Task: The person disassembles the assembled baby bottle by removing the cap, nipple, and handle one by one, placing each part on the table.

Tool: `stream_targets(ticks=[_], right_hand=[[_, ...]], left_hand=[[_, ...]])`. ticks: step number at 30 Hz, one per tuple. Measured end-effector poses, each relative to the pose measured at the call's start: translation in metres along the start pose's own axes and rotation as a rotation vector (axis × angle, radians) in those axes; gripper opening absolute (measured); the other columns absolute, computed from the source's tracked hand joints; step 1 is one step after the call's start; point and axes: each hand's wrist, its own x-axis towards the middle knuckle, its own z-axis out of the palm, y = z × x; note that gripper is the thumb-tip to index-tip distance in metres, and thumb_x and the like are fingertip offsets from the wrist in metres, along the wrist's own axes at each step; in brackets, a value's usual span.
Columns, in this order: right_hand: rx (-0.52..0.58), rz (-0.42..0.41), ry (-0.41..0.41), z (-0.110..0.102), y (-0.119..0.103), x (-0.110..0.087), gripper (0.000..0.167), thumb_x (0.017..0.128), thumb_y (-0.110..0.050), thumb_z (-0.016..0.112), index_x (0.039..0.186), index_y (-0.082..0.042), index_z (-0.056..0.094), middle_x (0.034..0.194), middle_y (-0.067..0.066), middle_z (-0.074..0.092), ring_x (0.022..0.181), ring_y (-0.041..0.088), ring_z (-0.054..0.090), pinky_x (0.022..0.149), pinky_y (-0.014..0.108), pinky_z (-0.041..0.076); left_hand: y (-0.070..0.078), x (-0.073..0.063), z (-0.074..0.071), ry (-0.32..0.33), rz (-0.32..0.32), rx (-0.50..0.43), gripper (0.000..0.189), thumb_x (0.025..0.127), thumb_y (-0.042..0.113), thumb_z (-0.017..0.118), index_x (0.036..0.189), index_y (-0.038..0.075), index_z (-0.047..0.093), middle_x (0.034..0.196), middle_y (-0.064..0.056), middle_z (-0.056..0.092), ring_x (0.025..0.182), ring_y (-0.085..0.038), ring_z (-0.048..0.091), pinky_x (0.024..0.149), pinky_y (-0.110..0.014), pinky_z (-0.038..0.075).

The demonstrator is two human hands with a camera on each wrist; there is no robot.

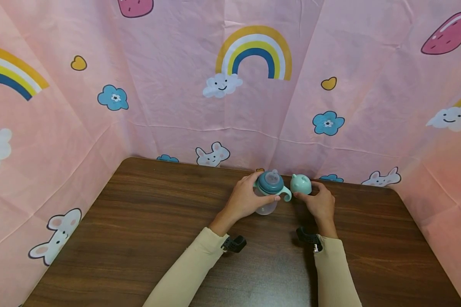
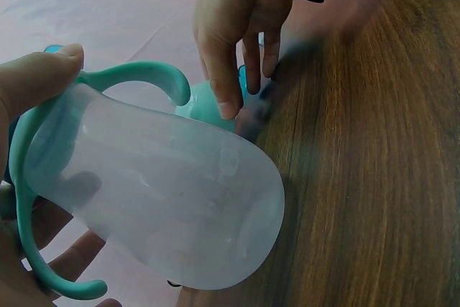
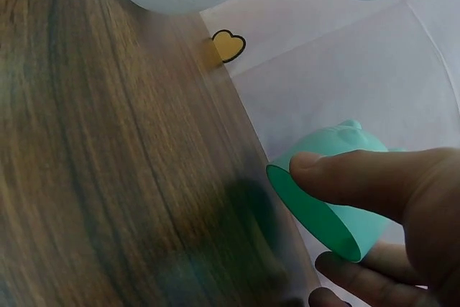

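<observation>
Pointing forward over the table (image 1: pixel 157 230), two cream sleeves (image 1: pixel 190 270) with black bands (image 1: pixel 234 244) lead to hands set apart; the left hand (image 1: pixel 246 198) curls round a bottle (image 2: pixel 165 177), thumb on the near side; the right hand (image 1: pixel 322 205) pinches a cap (image 1: pixel 301 184) just beside it; the bottle is cloudy and round-based, with curved mint handles (image 2: pixel 144 72); the cap is a smooth, hollow mint dome with small bumps; both are near the table's far edge, contact with the wood unclear; brown grain spreads widely either side; pink rainbow-print cloth (image 1: pixel 169 76) rises behind.
</observation>
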Motion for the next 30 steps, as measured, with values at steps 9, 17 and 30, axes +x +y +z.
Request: stream_targets(ticks=[9,17,30], right_hand=[[-0.009,-0.006,0.003,0.0006,0.0005,0.0002,0.075,0.09,-0.028,0.091,0.151,0.003,0.06,0.145,0.034,0.063,0.14,0.059,0.044,0.112,0.071,0.038],[-0.005,0.001,0.003,0.0011,-0.0004,0.0006,0.075,0.09,-0.028,0.091,0.151,0.004,0.06,0.144,0.034,0.063,0.14,0.059,0.044,0.113,0.071,0.037],[-0.028,0.013,-0.017,-0.0006,-0.0022,-0.0015,0.077,0.092,-0.029,0.09,0.153,0.005,0.057,0.147,0.034,0.06,0.141,0.059,0.043,0.114,0.071,0.037]], left_hand=[[-0.0004,0.0011,0.0001,-0.001,0.007,-0.001,0.087,0.088,0.045,0.094,0.158,0.009,0.057,0.146,-0.01,0.068,0.135,-0.036,0.06,0.11,-0.061,0.049],[0.0002,0.0015,-0.0003,-0.001,0.001,-0.004,0.088,0.088,0.046,0.094,0.159,0.01,0.057,0.147,-0.01,0.067,0.136,-0.036,0.059,0.111,-0.061,0.048],[-0.0009,0.0011,-0.0003,-0.003,0.009,-0.002,0.091,0.088,0.044,0.094,0.159,0.005,0.055,0.148,-0.012,0.066,0.137,-0.038,0.059,0.112,-0.062,0.047]])
